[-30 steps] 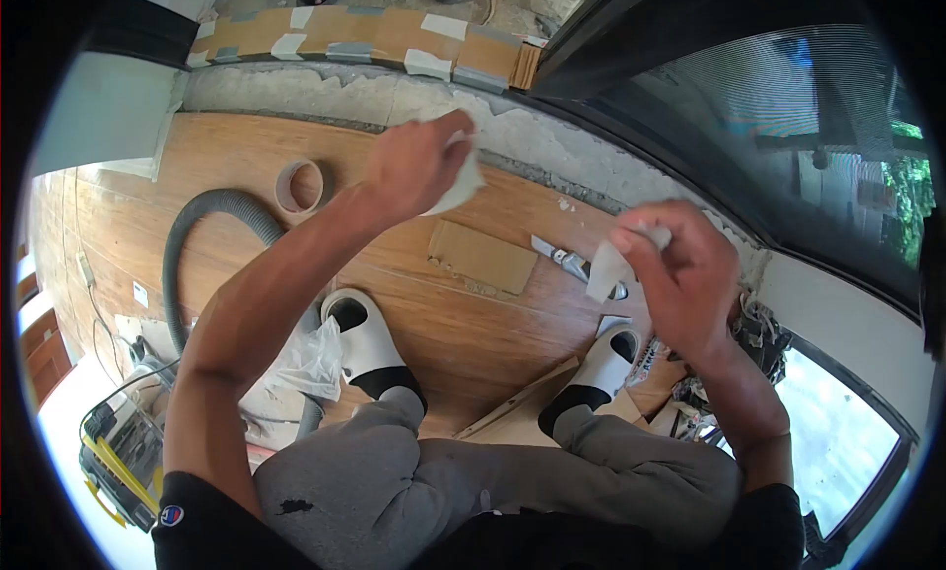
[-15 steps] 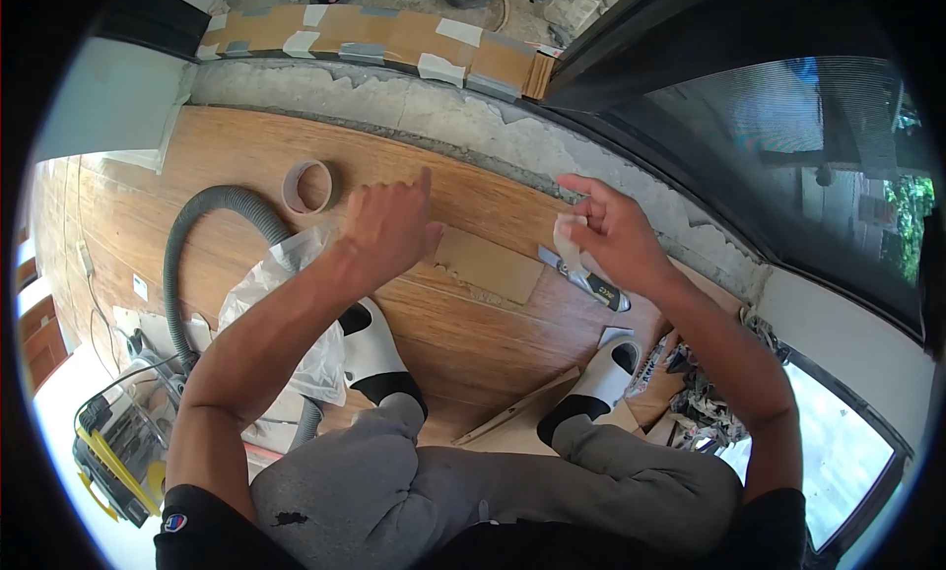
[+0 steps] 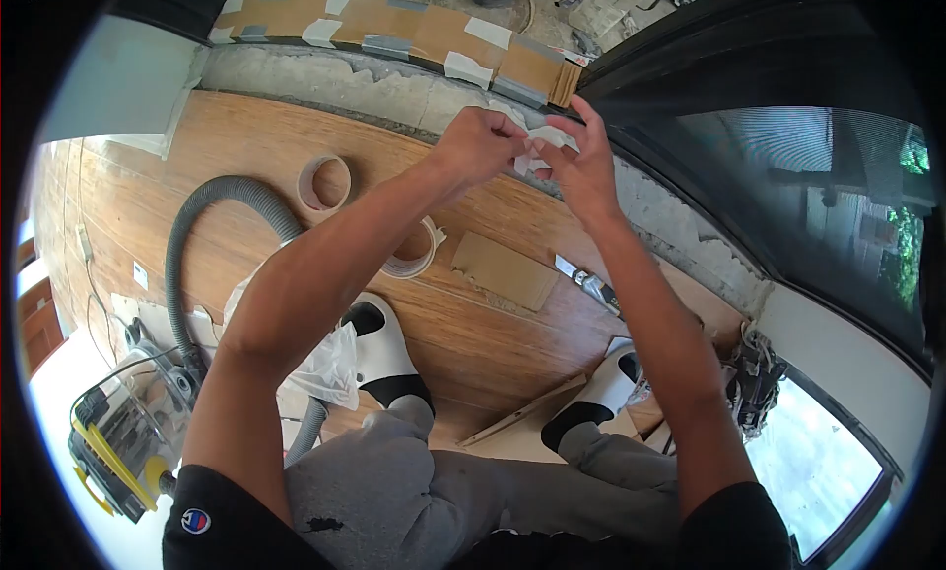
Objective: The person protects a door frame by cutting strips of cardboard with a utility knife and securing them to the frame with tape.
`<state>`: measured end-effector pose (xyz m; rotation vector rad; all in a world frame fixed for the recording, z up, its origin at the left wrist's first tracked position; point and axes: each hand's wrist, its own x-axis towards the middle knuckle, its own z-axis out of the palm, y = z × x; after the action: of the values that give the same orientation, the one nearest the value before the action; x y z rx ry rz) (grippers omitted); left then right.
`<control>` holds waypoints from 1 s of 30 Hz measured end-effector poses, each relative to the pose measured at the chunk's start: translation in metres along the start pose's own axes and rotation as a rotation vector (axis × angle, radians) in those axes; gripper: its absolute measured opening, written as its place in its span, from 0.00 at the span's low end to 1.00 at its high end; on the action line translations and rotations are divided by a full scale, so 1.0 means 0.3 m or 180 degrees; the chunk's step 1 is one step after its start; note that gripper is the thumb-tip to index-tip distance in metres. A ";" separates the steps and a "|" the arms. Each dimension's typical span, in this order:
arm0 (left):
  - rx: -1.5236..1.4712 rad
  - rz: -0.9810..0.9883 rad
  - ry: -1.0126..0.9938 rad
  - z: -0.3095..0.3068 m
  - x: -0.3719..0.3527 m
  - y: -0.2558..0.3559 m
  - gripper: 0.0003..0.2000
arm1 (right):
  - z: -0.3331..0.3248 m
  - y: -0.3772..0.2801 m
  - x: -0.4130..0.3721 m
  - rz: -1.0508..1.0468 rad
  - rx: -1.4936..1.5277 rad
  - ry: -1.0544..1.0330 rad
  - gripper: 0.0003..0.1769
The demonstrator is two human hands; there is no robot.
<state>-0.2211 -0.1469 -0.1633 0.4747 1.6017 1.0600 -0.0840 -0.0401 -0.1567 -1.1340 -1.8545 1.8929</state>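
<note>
A short piece of whitish tape (image 3: 544, 141) is stretched between my two hands, above the concrete strip at the floor's edge. My left hand (image 3: 478, 146) pinches its left end. On the other side my right hand (image 3: 581, 166) holds it between thumb and a finger, the other fingers raised. Below lies a roll of tape (image 3: 422, 255), partly covered by my left forearm. Farther left a second tape roll (image 3: 325, 160) rests on its side. A cardboard strip (image 3: 505, 271) and a flat-bladed tool (image 3: 591, 286) with a dark and silver handle lie on the wooden floor.
A grey vacuum hose (image 3: 177, 265) curves across the floor at left, near a yellow-black vacuum (image 3: 113, 452) and a clear plastic bag (image 3: 330, 373). Taped cardboard (image 3: 404, 26) covers the sill ahead. A dark-framed screen door (image 3: 729, 87) stands right. Debris (image 3: 754, 383) lies lower right.
Both hands have moved forward and come together, the left one also rightward. The whitish tape, earlier in my right hand alone, is now between both. A tape roll hidden before now shows.
</note>
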 end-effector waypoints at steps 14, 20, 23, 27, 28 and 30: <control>-0.1207 -0.0423 0.0623 0.102 0.302 -0.090 0.06 | 0.046 0.213 0.178 0.1118 0.1143 0.1307 0.17; -0.1407 -0.0509 0.0657 0.122 0.342 -0.096 0.07 | 0.053 0.212 0.217 0.1532 0.1414 0.1496 0.15; -0.1569 -0.0511 0.0610 0.142 0.355 -0.092 0.09 | 0.052 0.233 0.244 0.1551 0.1505 0.1571 0.15; -0.1789 -0.0539 0.0725 0.165 0.365 -0.082 0.11 | 0.062 0.233 0.272 0.1280 0.1622 0.1845 0.14; -0.1762 -0.0523 0.0781 0.166 0.367 -0.079 0.12 | 0.061 0.237 0.279 0.1291 0.1667 0.1861 0.14; -0.1731 -0.0514 0.0836 0.172 0.371 -0.072 0.13 | 0.064 0.254 0.296 0.1255 0.1632 0.1915 0.14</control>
<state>-0.2038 -0.0533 -0.2436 -0.1621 1.4618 1.4100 -0.1306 -0.0065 -0.2606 -1.6985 -0.8148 1.7687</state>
